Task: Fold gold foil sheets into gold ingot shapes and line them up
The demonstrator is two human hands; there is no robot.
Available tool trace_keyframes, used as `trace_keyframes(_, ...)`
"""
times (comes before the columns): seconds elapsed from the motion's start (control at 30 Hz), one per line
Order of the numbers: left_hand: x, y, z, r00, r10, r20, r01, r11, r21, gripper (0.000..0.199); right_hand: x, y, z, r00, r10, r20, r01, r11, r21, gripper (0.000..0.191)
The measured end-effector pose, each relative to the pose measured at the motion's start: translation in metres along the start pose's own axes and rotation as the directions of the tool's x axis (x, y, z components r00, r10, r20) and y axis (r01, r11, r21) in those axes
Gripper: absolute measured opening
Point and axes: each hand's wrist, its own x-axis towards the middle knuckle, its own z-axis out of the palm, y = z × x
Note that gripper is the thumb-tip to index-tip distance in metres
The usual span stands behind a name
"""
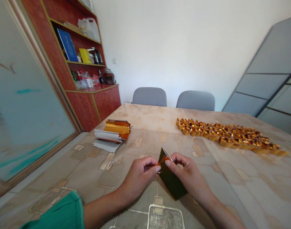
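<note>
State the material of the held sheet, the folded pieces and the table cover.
The sheet looks like thin foil paper: glossy gold, holding a sharp crease. The folded pieces seem the same foil, shining along their folds. The table cover looks like printed plastic, smooth with a soft sheen; oilcloth is possible.
</note>
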Motion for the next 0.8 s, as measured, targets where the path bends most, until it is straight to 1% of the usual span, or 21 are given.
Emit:
trace_keyframes(0.07,-0.001,0.0,-0.002,1.0,0.014,-0.009,-0.014,0.999,0.033,0.021,0.0,-0.001,-0.001,1.0,0.021,-0.012,-0.021,1.0,0.016,0.038)
trace_keyframes(0.13,-0.002,-0.001,-0.003,1.0,0.02,-0.008,-0.02,0.999,0.033,0.02,0.001,0.001,0.0,0.999,0.027,-0.027,-0.026,0.999,0.046,0.038)
trace_keyframes(0.27,-0.006,-0.004,-0.004,0.999,0.019,0.043,-0.016,0.997,-0.072,0.028,0.0,0.007,0.0,0.995,0.083,-0.054,-0.074,0.985,0.158,0.04)
trace_keyframes(0.33,-0.008,-0.005,-0.004,0.999,0.0,0.039,0.004,0.994,-0.105,0.028,-0.001,0.009,0.001,0.992,0.11,-0.059,-0.095,0.973,0.21,0.041)
trace_keyframes(0.47,-0.009,-0.003,-0.003,0.999,-0.052,-0.017,0.05,0.994,-0.1,0.023,-0.004,0.008,0.004,0.988,0.151,-0.013,-0.143,0.957,0.254,0.041)
trace_keyframes(0.57,-0.008,0.0,-0.004,0.998,-0.064,-0.022,0.061,0.992,-0.114,0.022,-0.006,0.005,0.006,0.983,0.182,0.009,-0.178,0.943,0.282,0.041)
trace_keyframes(0.67,-0.009,0.001,-0.005,0.999,-0.035,-0.023,0.033,0.994,-0.104,0.021,-0.007,0.004,0.007,0.985,0.17,-0.006,-0.16,0.94,0.301,0.042)
trace_keyframes(0.8,-0.012,0.001,-0.004,1.0,0.024,0.015,-0.021,0.99,-0.139,0.02,-0.008,0.003,0.008,0.985,0.171,-0.016,-0.16,0.946,0.283,0.044)
